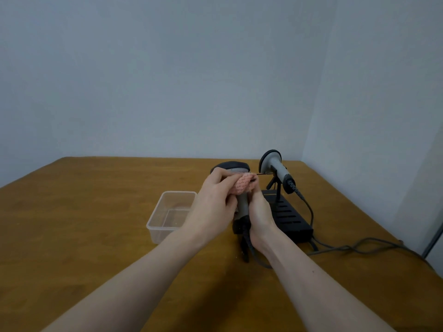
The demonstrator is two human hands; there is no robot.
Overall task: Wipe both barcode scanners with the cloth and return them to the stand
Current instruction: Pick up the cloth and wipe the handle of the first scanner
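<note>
Left hand (pixel 213 202) pinches pink cloth (pixel 242 185) against first scanner (pixel 242 202) – right hand (pixel 260 212) grips handle. Second scanner (pixel 275 170) on stand (pixel 285 215) – wiping state unclear. Return pending.

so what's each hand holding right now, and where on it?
Right hand grips the near scanner by its handle. Left hand pinches the pink cloth against the scanner just below its head. The other scanner sits on the stand.

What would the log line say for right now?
left hand: rubs pink knitted cloth | right hand: grips grey handheld scanner | second grey scanner: on black stand
</note>
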